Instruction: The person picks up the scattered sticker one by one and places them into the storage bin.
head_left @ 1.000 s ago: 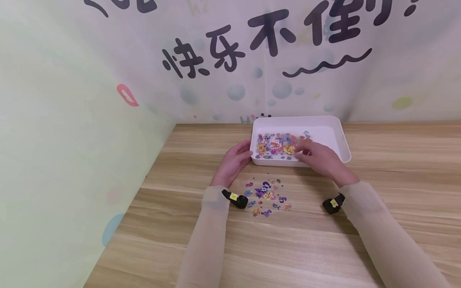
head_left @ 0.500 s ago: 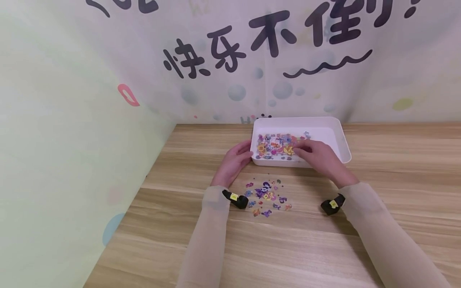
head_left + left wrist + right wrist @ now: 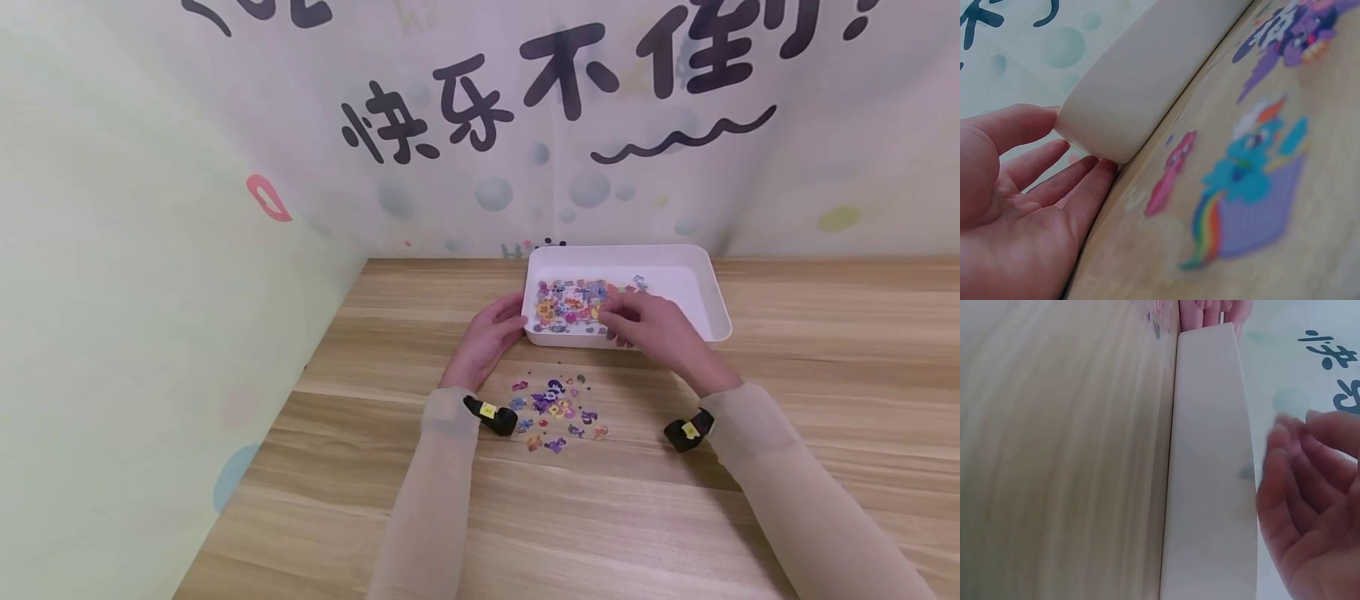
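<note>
One white, smooth plastic tray (image 3: 705, 287) with rounded corners sits on the wood-grain worktop (image 3: 825, 350). The left hand (image 3: 487, 337), fingers relaxed and straight, touches its near left corner. The right hand (image 3: 648, 325) reaches in over flat colourful stickers (image 3: 566, 300), fingers loosely curled; any pinch is unclear. More stickers (image 3: 555, 408) lie between the wrists.

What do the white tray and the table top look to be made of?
White tray: probably plastic, matte to satin; smooth seamless wall with rounded corner in the left wrist view. Table top: wood or wood-look laminate, matte; pale grain bands, which of the two is unclear.
</note>
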A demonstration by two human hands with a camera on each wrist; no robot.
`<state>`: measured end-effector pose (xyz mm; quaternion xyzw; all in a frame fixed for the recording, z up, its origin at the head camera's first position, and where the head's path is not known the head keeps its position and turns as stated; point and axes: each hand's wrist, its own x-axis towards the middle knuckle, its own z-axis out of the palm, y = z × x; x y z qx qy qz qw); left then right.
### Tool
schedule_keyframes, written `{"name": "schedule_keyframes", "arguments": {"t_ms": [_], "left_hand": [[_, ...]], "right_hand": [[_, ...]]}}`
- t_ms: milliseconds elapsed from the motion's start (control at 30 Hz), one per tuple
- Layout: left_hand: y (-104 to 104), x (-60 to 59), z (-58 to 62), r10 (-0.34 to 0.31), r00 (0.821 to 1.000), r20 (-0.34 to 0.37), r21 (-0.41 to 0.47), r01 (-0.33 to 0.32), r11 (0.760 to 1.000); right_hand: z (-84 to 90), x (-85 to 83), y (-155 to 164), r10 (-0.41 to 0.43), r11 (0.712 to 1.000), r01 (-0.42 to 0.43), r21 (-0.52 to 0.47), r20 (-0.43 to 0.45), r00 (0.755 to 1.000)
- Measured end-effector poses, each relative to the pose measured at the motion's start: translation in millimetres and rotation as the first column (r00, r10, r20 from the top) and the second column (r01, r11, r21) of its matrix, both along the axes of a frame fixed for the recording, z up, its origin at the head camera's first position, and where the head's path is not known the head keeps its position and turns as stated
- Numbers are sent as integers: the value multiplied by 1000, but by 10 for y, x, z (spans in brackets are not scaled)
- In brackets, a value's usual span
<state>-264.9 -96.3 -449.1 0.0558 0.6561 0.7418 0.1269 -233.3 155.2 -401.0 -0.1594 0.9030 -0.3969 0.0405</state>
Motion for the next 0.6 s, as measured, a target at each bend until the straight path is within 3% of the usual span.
{"name": "schedule_keyframes", "arguments": {"t_ms": [300, 400, 600], "left_hand": [[5, 1, 8, 1, 1000, 7, 8, -1, 1000], [4, 2, 17, -6, 1000, 9, 16, 6, 1000], [1, 85, 158, -51, 999, 17, 18, 51, 999]], "right_hand": [[32, 56, -102, 116, 988, -108, 113, -71, 991], [36, 72, -133, 160, 979, -152, 135, -50, 986], [2, 113, -203, 233, 959, -237, 155, 43, 971]]}}
